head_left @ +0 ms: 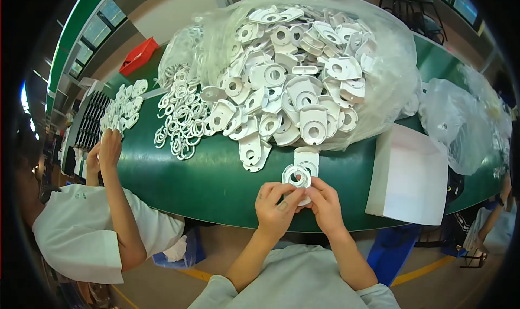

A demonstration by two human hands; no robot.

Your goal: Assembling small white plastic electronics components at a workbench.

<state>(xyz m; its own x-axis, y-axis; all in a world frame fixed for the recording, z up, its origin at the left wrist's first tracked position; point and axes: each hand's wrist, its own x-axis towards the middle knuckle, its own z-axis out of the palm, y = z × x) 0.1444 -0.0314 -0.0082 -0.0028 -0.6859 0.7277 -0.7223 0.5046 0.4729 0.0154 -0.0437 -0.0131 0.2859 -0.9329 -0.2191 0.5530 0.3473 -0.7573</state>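
Fingers: our left fingers [275, 190] and right fingers [320, 189] grip a white ring [287, 173] between them | Place: near the worktop [211, 192] edge, overlapping a white plate [307, 156] in view | Handling: we best keep the ring level, pressing evenly from both sides

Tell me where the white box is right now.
In the head view, the white box sits on the green table, near its closest edge, to the right of the right hand.
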